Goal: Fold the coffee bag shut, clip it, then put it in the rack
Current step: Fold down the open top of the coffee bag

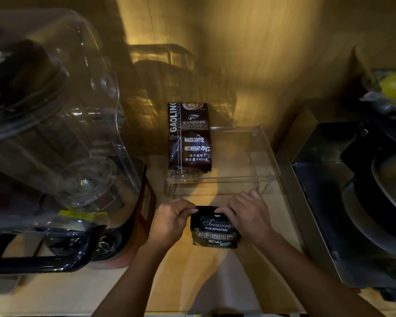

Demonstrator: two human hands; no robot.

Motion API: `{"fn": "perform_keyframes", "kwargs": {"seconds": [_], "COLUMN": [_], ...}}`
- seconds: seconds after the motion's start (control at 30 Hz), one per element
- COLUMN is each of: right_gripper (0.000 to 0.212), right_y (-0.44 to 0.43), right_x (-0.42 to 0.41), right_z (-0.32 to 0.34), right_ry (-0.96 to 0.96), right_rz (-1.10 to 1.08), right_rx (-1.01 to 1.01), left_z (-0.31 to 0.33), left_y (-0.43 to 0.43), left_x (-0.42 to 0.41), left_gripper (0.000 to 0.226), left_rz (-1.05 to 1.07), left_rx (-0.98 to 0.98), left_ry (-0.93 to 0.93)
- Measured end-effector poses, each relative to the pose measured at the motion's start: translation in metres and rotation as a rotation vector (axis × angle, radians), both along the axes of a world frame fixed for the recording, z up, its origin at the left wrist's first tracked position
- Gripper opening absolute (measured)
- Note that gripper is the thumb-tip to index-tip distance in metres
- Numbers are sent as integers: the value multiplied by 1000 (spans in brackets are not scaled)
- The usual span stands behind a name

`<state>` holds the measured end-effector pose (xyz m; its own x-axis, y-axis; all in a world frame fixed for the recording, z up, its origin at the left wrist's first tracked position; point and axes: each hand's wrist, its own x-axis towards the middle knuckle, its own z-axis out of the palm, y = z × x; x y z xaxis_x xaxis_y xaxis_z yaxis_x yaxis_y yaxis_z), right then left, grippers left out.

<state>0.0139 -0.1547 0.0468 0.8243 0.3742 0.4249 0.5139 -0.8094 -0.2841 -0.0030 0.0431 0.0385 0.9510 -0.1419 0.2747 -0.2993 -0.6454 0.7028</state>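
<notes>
A small dark coffee bag [215, 229] labelled "Treasure Blue Mountain" stands on the wooden counter in front of me. My left hand [172, 219] pinches its top left corner and my right hand [247, 216] pinches its top right corner, thumbs on the front face. Just behind it stands a clear acrylic rack [264, 154]. A taller dark coffee bag [189, 139] marked "Baked Coffee" leans upright in the rack's left part. No clip shows anywhere in view.
A large blender with a clear cover [55, 124] and a black base fills the left side. A steel appliance with a pan [361, 193] sits on the right. A yellow item [394, 85] lies at the far right. A wooden wall closes the back.
</notes>
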Motion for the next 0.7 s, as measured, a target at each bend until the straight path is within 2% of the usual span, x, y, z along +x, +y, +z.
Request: {"fn": "perform_keyframes", "kwargs": {"seconds": [0.13, 0.23, 0.47, 0.6, 0.7], "right_gripper": [10, 6, 18, 16, 16], "right_y": [-10, -18, -17, -12, -10], "right_x": [-4, -4, -3, -5, -6], "right_z": [-6, -3, 1, 3, 5], "right_ry": [92, 143, 134, 143, 122], "right_rz": [22, 20, 36, 81, 105], "right_rx": [43, 56, 102, 119, 126], "left_z": [0, 2, 17, 23, 26], "left_y": [2, 1, -3, -21, -44], "left_x": [0, -1, 3, 6, 8], "left_gripper": [10, 8, 10, 6, 12], "left_rz": [16, 12, -73, -160, -206], "left_rx": [-30, 33, 509, 553, 570], "left_ry": [8, 9, -149, -134, -153]}}
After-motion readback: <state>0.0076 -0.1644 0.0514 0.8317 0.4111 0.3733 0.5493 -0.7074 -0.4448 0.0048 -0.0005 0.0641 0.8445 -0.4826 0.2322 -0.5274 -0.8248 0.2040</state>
